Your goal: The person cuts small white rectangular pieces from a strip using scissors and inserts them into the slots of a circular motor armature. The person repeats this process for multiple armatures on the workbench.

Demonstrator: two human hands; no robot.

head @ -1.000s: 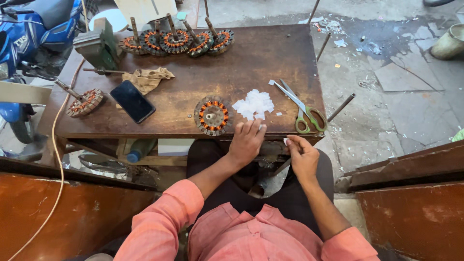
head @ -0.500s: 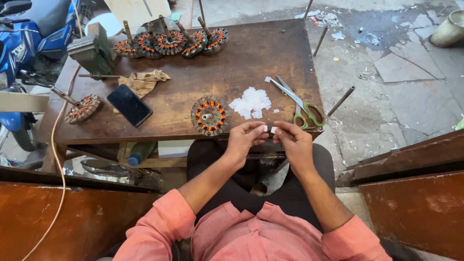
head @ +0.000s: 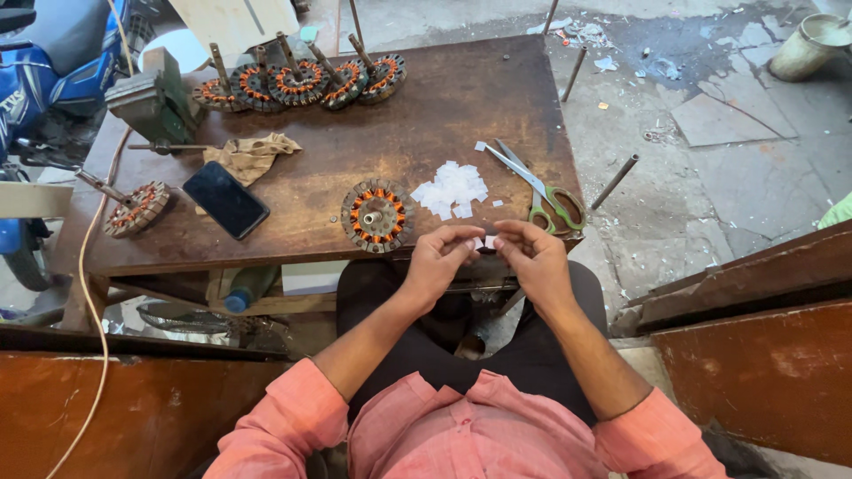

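Observation:
My left hand (head: 441, 260) and my right hand (head: 531, 257) meet at the near edge of the brown wooden table (head: 461, 106). Together their fingertips pinch a small white paper piece (head: 484, 241). A heap of white paper pieces (head: 451, 189) lies just beyond the hands. To the left of the heap rests a round motor stator (head: 377, 215) with orange and copper windings. Green-handled scissors (head: 543, 192) lie to the right of the heap.
A black phone (head: 225, 199) and a tan rag (head: 251, 155) lie at the table's left. Several wound stators (head: 297, 82) line the far edge beside a green vise (head: 155, 99). Another stator (head: 135, 208) sits at the left edge. A blue motorbike (head: 44, 80) stands left.
My left hand left the paper heap and came back to the table edge. Both hands have come together and now pinch a small paper piece between them.

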